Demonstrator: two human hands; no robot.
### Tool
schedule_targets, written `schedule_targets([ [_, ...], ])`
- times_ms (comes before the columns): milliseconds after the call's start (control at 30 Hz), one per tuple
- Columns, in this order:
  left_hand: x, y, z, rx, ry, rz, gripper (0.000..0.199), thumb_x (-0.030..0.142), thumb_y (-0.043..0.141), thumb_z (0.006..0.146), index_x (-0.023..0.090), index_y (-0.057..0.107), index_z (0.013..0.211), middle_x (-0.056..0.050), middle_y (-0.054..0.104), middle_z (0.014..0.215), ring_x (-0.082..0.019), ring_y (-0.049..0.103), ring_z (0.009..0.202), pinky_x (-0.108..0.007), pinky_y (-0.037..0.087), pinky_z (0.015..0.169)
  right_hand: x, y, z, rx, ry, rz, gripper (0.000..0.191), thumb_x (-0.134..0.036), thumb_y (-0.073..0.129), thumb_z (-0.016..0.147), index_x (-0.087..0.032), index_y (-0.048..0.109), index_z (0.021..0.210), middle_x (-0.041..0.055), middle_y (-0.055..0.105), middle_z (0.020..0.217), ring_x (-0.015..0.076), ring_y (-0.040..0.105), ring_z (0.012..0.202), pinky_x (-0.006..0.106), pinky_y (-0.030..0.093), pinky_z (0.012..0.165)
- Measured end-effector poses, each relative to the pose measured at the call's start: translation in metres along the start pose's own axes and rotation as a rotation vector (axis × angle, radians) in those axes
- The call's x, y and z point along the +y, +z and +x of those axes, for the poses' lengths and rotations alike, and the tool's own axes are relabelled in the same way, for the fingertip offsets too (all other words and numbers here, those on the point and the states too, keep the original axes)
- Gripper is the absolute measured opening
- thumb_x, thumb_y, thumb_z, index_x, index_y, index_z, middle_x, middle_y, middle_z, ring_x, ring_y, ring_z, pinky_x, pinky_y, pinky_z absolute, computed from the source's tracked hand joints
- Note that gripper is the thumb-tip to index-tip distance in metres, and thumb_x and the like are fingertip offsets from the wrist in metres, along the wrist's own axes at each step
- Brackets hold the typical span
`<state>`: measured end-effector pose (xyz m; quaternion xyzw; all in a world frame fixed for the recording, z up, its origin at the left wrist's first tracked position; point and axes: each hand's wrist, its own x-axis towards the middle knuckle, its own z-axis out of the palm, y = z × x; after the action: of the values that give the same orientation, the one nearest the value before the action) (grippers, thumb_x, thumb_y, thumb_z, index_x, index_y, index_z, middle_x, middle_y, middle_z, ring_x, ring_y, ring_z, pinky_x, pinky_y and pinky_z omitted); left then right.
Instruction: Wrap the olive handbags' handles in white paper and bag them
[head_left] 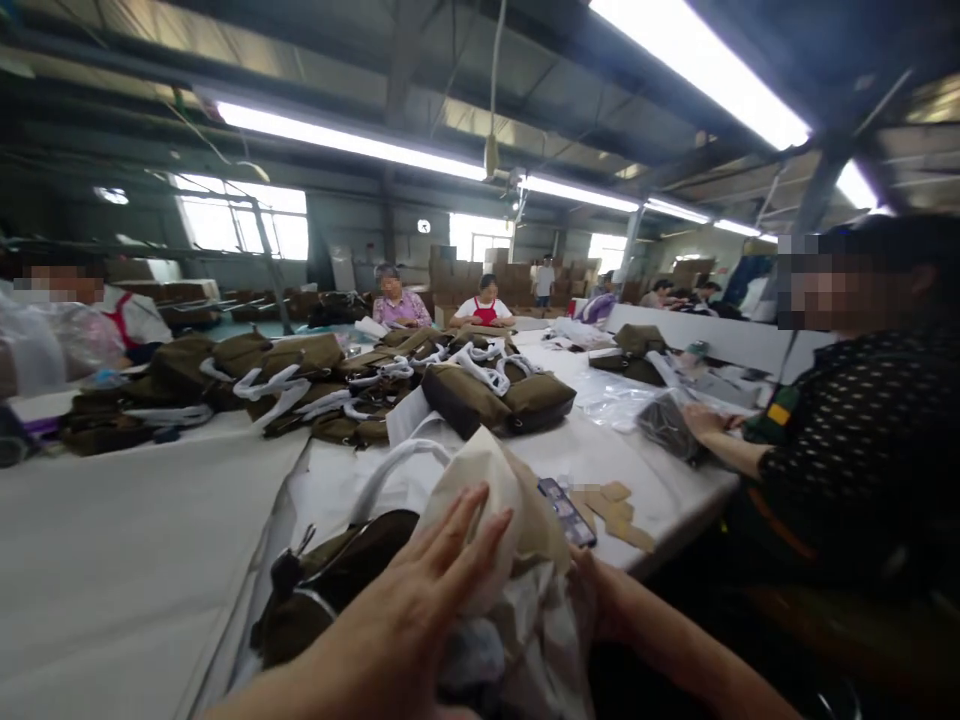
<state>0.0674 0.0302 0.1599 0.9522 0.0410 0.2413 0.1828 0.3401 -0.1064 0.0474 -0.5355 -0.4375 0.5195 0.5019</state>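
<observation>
My left hand [442, 565] lies with straightened fingers against a crumpled cream sheet [484, 490], either cloth or paper, that stands up in a peak. My right hand [596, 580] is at the right side of the same bundle, its fingers hidden behind the folds. Left of the bundle lies an olive-green bag [341, 565] with a zip opening and a handle [397, 465] wrapped in white. My left forearm covers part of this bag.
Olive bags [499, 395] with white-wrapped handles are heaped across the table [135, 540]. A phone [568, 512] and brown cardboard pieces [619, 512] lie right of the bundle. At right, a co-worker's hand [705, 425] touches a plastic-wrapped item [667, 425]. Other people sit farther back.
</observation>
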Motion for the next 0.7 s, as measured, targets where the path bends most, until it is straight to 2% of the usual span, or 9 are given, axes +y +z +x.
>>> schedule_targets([
  [67, -0.006, 0.003, 0.017, -0.124, -0.031, -0.026, 0.131, 0.055, 0.092, 0.057, 0.025, 0.016, 0.16, -0.02, 0.023, 0.162, -0.041, 0.026, 0.146, -0.06, 0.038, 0.109, -0.02, 0.015, -0.005, -0.063, -0.003, 0.232, 0.061, -0.067, 0.031, 0.1, -0.034, 0.047, 0.149, 0.0065, 0.066, 0.134, 0.0278, 0.066, 0.118, 0.041, 0.055, 0.092],
  [133, -0.018, -0.003, 0.033, -0.291, -0.074, -0.134, 0.124, 0.068, 0.081, 0.066, 0.023, 0.014, 0.159, -0.018, 0.021, 0.163, -0.038, 0.023, 0.147, -0.058, 0.034, 0.111, -0.04, 0.023, -0.005, -0.081, -0.058, 0.351, 0.064, -0.067, 0.032, 0.1, -0.03, 0.044, 0.151, 0.0088, 0.066, 0.134, 0.0267, 0.065, 0.117, 0.039, 0.052, 0.094],
  [267, -0.046, -0.026, 0.056, -0.513, -0.044, -0.372, 0.085, 0.079, 0.017, 0.093, 0.025, 0.02, 0.159, -0.006, 0.026, 0.165, -0.026, 0.023, 0.15, -0.048, 0.021, 0.12, -0.066, 0.032, 0.005, -0.11, -0.128, 0.519, 0.078, -0.073, 0.039, 0.095, -0.023, 0.036, 0.155, 0.0113, 0.065, 0.133, 0.0236, 0.066, 0.11, 0.033, 0.051, 0.091],
  [333, -0.052, -0.023, 0.057, -0.483, -0.07, -0.34, 0.086, 0.078, 0.028, 0.093, 0.026, 0.014, 0.16, -0.006, 0.02, 0.166, -0.028, 0.021, 0.151, -0.05, 0.021, 0.12, -0.071, 0.04, 0.014, -0.118, -0.165, 0.596, 0.082, -0.074, 0.043, 0.093, -0.024, 0.031, 0.157, 0.0114, 0.065, 0.134, 0.0237, 0.067, 0.109, 0.034, 0.052, 0.089],
  [400, -0.051, -0.001, 0.051, -0.411, -0.122, -0.224, 0.113, 0.071, 0.067, 0.079, 0.028, 0.001, 0.16, -0.011, 0.007, 0.168, -0.036, 0.017, 0.15, -0.056, 0.026, 0.117, -0.074, 0.053, 0.023, -0.132, -0.211, 0.646, 0.081, -0.072, 0.046, 0.094, -0.027, 0.027, 0.158, 0.011, 0.062, 0.138, 0.0253, 0.065, 0.114, 0.038, 0.051, 0.094],
  [467, -0.047, 0.029, 0.042, -0.286, -0.159, -0.056, 0.137, 0.051, 0.09, 0.061, 0.028, -0.001, 0.161, -0.017, -0.001, 0.168, -0.044, 0.009, 0.149, -0.064, 0.03, 0.113, -0.077, 0.066, 0.031, -0.117, -0.279, 0.675, 0.08, -0.067, 0.052, 0.094, -0.03, 0.023, 0.159, 0.0102, 0.057, 0.145, 0.0266, 0.06, 0.123, 0.043, 0.046, 0.104],
  [567, -0.047, 0.06, 0.027, -0.053, -0.202, 0.113, 0.116, 0.015, 0.076, 0.069, 0.032, 0.008, 0.161, -0.015, 0.004, 0.169, -0.043, 0.015, 0.151, -0.062, 0.038, 0.112, -0.082, 0.075, 0.036, -0.129, -0.369, 0.65, 0.087, -0.064, 0.063, 0.089, -0.032, 0.022, 0.159, 0.01, 0.047, 0.153, 0.0276, 0.054, 0.132, 0.047, 0.041, 0.109],
  [633, -0.054, 0.06, 0.021, 0.035, -0.171, 0.112, 0.1, 0.005, 0.061, 0.075, 0.034, 0.018, 0.16, -0.011, 0.016, 0.169, -0.037, 0.023, 0.151, -0.056, 0.04, 0.113, -0.083, 0.07, 0.034, -0.194, -0.388, 0.552, 0.093, -0.065, 0.067, 0.086, -0.033, 0.02, 0.159, 0.0105, 0.048, 0.153, 0.0282, 0.056, 0.129, 0.049, 0.045, 0.106],
  [700, -0.065, 0.046, 0.017, 0.091, -0.125, 0.074, 0.087, 0.007, 0.056, 0.08, 0.033, 0.027, 0.158, -0.009, 0.031, 0.164, -0.034, 0.028, 0.15, -0.053, 0.035, 0.117, -0.077, 0.06, 0.032, -0.131, -0.419, 0.377, 0.089, -0.064, 0.068, 0.086, -0.032, 0.026, 0.157, 0.0106, 0.06, 0.141, 0.0272, 0.063, 0.12, 0.047, 0.05, 0.1],
])
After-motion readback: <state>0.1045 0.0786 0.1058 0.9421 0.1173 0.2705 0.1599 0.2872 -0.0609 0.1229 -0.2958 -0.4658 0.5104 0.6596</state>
